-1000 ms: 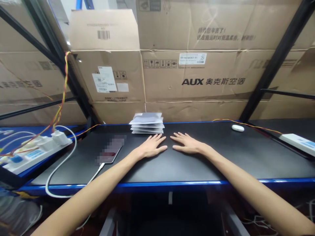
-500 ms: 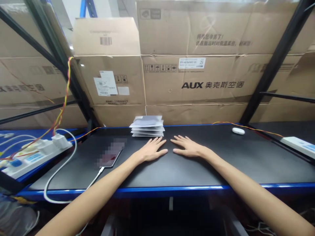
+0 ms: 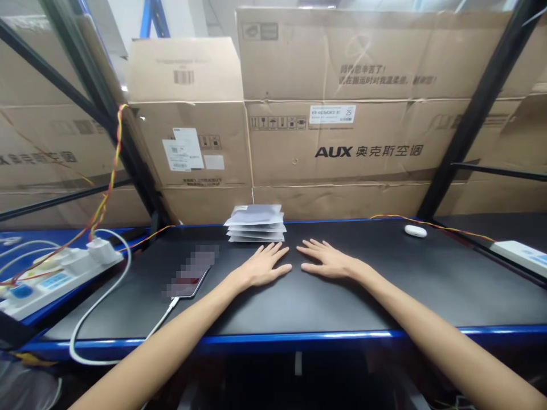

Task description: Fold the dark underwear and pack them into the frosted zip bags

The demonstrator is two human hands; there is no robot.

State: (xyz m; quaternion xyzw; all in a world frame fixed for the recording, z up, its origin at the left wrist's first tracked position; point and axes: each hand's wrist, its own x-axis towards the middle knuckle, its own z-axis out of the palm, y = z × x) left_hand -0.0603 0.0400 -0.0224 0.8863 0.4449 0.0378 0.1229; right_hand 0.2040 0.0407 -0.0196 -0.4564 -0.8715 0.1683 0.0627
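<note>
My left hand (image 3: pixel 265 266) lies palm down on the black tabletop (image 3: pixel 342 307), fingers spread and holding nothing. Its fingertips are just in front of a stack of several flat white packets (image 3: pixel 255 223). Opposite it, my right hand (image 3: pixel 327 261) rests flat with fingers apart, also free of any object. A small gap separates the two hands. To the left of my left hand lies a phone (image 3: pixel 194 283), its screen blurred out, with a white charging cable (image 3: pixel 171 307) plugged into its near end.
Large cardboard boxes (image 3: pixel 367 131) stand behind the table. A white power strip (image 3: pixel 60 285) with plugs sits at the left, another white strip (image 3: pixel 519 255) at the right. A small white case (image 3: pixel 415 231) lies back right. Black metal posts (image 3: pixel 478 108) flank the table.
The whole view has tilted up slightly, so things appear a little lower. Both hands stay flat in the same place on the table.
</note>
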